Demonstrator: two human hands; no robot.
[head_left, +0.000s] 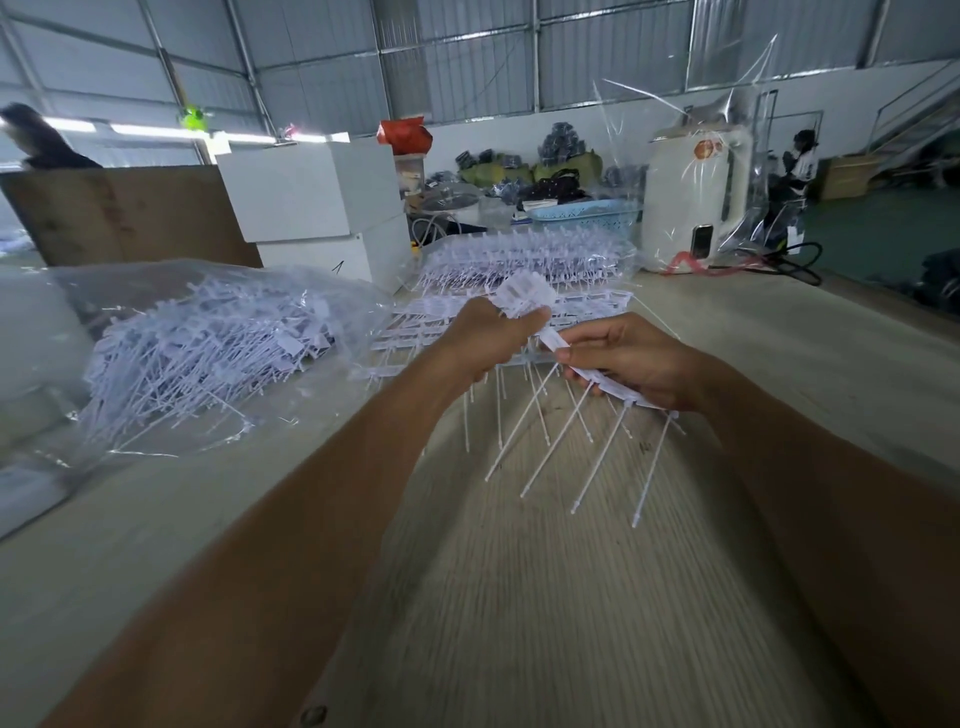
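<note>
Above the surface (519, 597), left hand (491, 338) fingers curl round a bunch (519, 299) of plastic ties, and the right hand (628, 364) pinches a comb-like strip (602, 382); a hard twist may snap thin stems or spill the bunch.

Room over table (545, 597); bag (171, 353) blocks L.

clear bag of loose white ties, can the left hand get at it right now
Probably not freely: the left hand grips a bundle of ties, though the bag lies beside it, nothing between.
</note>
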